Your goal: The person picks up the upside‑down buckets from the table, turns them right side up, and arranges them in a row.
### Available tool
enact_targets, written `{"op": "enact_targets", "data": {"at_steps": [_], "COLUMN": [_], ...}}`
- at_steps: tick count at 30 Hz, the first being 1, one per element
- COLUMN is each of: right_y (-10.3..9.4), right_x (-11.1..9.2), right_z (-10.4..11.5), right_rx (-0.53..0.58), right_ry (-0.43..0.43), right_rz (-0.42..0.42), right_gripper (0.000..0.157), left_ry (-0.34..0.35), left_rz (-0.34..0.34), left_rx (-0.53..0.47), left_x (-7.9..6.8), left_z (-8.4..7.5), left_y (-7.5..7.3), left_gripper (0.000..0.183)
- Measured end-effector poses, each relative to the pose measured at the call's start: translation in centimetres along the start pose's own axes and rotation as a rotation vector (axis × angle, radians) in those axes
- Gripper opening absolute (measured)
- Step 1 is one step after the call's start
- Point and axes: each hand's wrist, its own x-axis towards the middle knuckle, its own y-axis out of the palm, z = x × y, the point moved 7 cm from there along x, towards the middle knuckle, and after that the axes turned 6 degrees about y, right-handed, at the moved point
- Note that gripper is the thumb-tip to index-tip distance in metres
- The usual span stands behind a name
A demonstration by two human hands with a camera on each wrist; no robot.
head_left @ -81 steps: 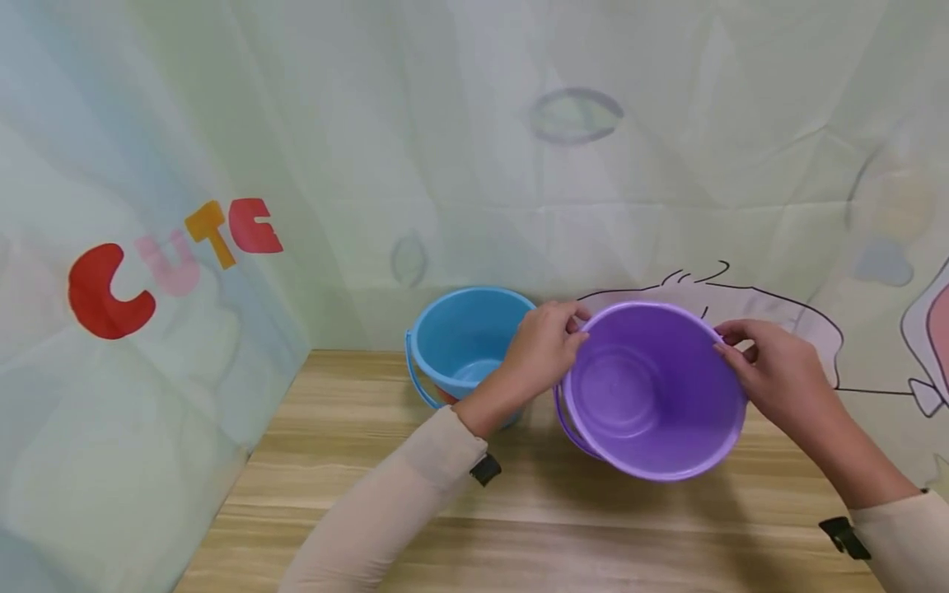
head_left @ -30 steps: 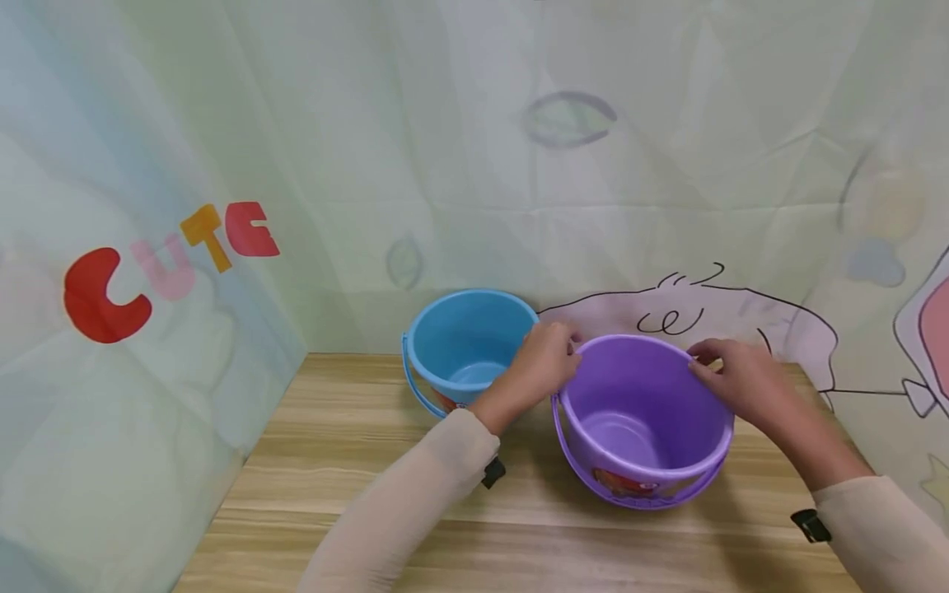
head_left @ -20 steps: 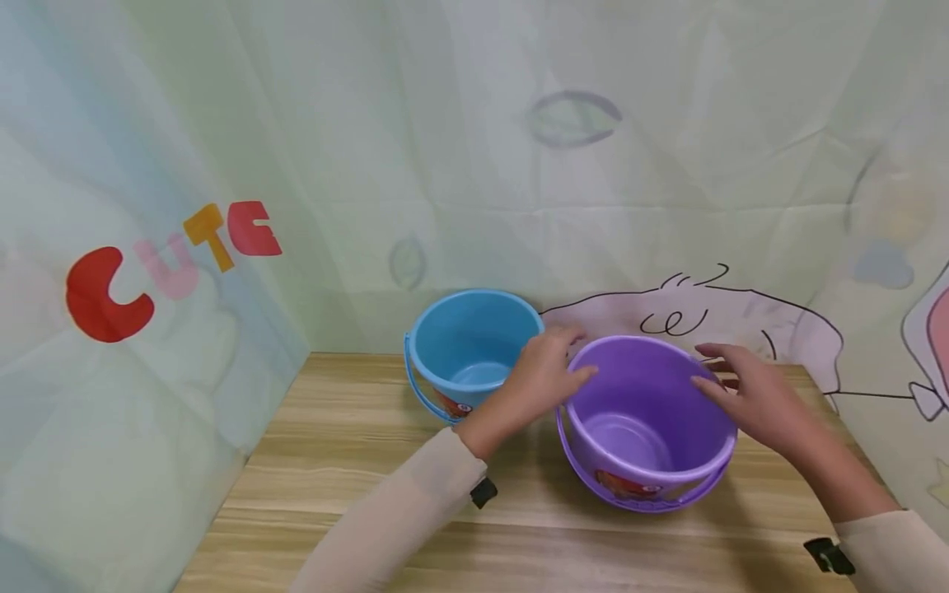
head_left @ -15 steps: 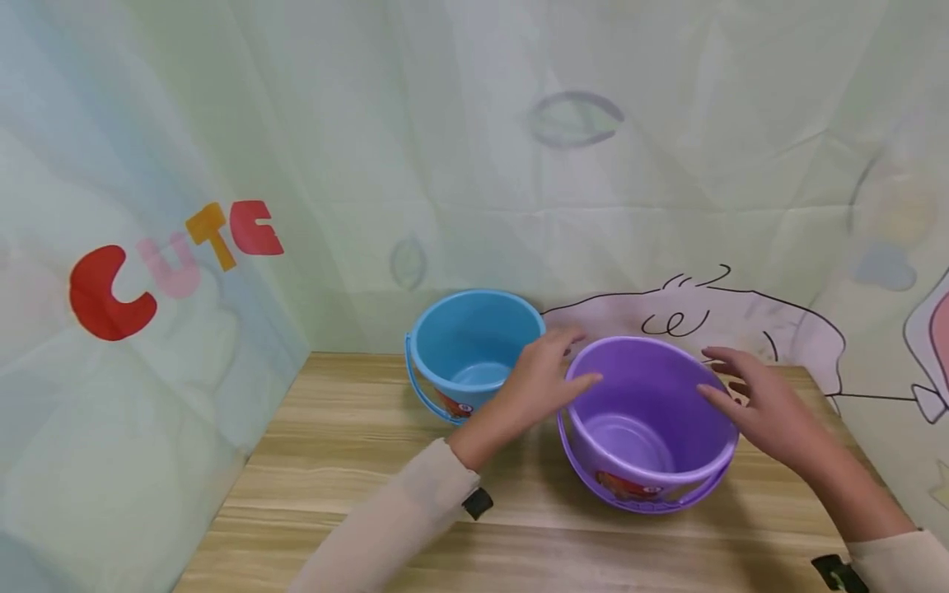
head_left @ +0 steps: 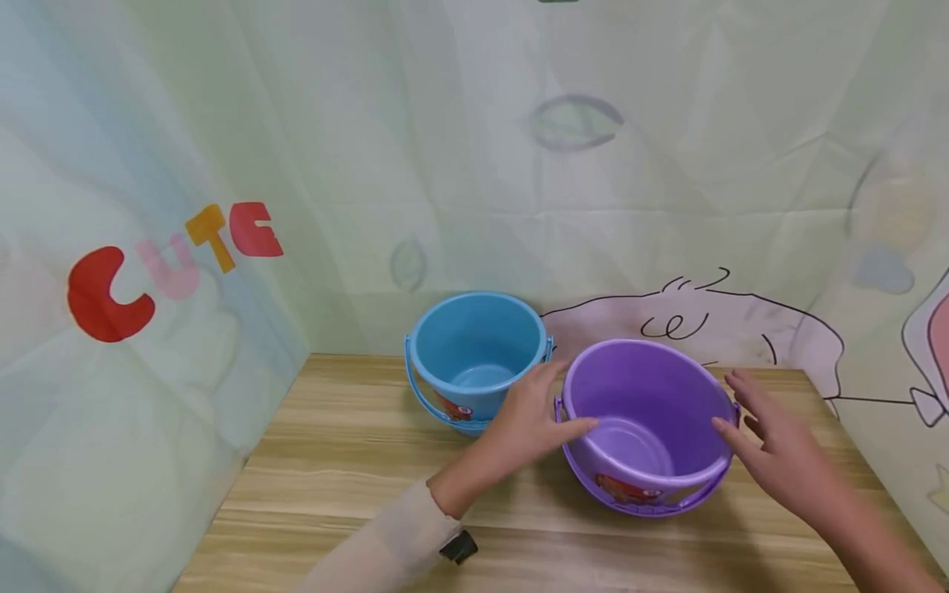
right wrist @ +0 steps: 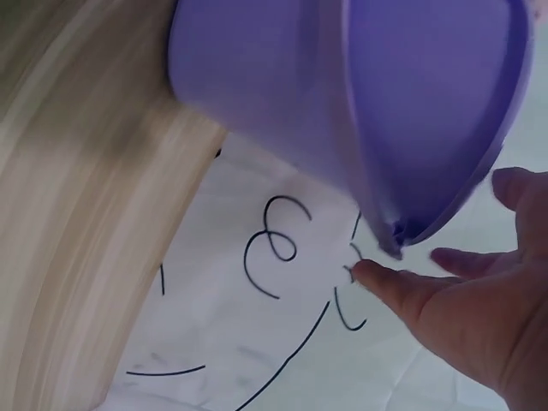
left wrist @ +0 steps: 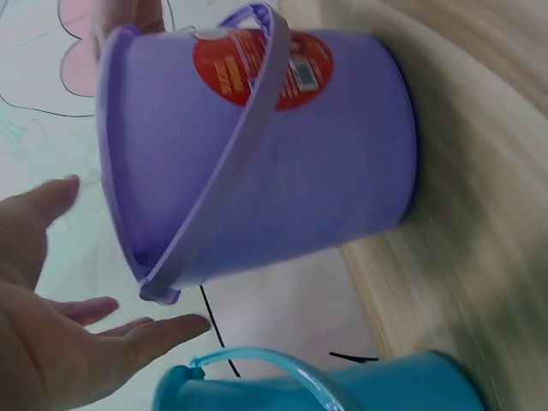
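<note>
A purple bucket stands upright on the wooden table, its handle hanging down over a red label on the near side. Beside its left rim is my left hand, fingers spread and thumb reaching over the rim; the left wrist view shows a gap between hand and bucket. My right hand hovers at the right rim with loose fingers, apart from the bucket in the right wrist view. To the left stands a light blue bucket, also upright, its handle lowered and its lower right partly hidden by my left hand.
The wood-grain table meets a pale printed curtain at the back and left. Colourful letters are printed on the left part of the curtain.
The purple bucket, earlier tilted with both hands pinching its rim, now sits upright on the table. Both hands have let go and lowered slightly beside it. The blue bucket stays put.
</note>
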Motion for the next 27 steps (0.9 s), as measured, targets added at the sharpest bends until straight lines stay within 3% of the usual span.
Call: {"op": "enact_targets", "data": {"at_steps": [5,9,13,20,27], "right_y": [0.9,1.4,1.4,1.3,1.2], "right_x": [-0.5,-0.5,-0.4,0.5,1.7], "right_z": [0.0,0.0,0.1,-0.5,-0.9], "right_rx": [-0.015,-0.024,-0.051,-0.048,-0.034], "right_ry": [0.073,0.082,0.065,0.099,0.103], "right_rz": [0.058,0.066,0.046,0.082,0.085], "right_gripper": [0.071,0.071,0.071,0.073,0.072], "left_ry": [-0.006,-0.011,-0.043,-0.083,-0.079], "left_rz": [-0.002,-0.006,-0.003,-0.033,-0.082], "left_rx": [-0.012,0.005,-0.003,-0.075,-0.099], "left_x": [-0.4,-0.3,-0.2,0.3,1.2], "left_z": [-0.6,-0.8,-0.5,0.3,1.0], "left_y": [0.3,0.6,0.8,1.2,1.3], "left_gripper": [0.076,0.072,0.071,0.066,0.064]}}
